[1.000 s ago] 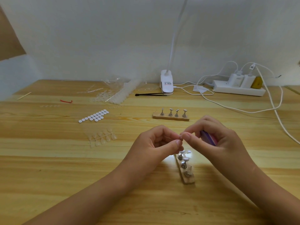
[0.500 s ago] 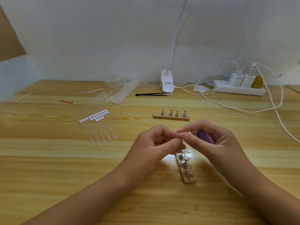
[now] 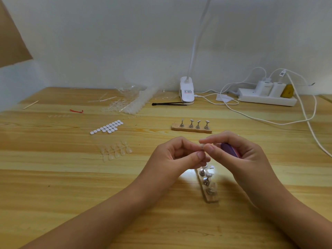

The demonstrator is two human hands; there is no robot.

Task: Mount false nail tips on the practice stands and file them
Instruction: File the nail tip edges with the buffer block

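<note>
My left hand (image 3: 177,159) and my right hand (image 3: 239,159) meet above the table's middle and together pinch a small clear nail tip (image 3: 201,147) between thumbs and forefingers. A purple nail file (image 3: 229,149) is tucked in my right palm under the curled fingers. Just below the hands lies a wooden base with metal practice stands (image 3: 207,184), running towards me; one stand near its front end carries a clear tip. A second wooden base with several bare stands (image 3: 191,127) lies farther back.
A strip of loose clear nail tips (image 3: 115,150) and a sheet of white adhesive dots (image 3: 107,127) lie to the left. At the back are a plastic bag of tips (image 3: 133,100), black tweezers (image 3: 168,103), a clip lamp (image 3: 186,91), a power strip (image 3: 265,97) and trailing cables (image 3: 305,115).
Both hands have stayed nearly in place; the fingertips shifted slightly on the small tip, and the right hand turned a little.
</note>
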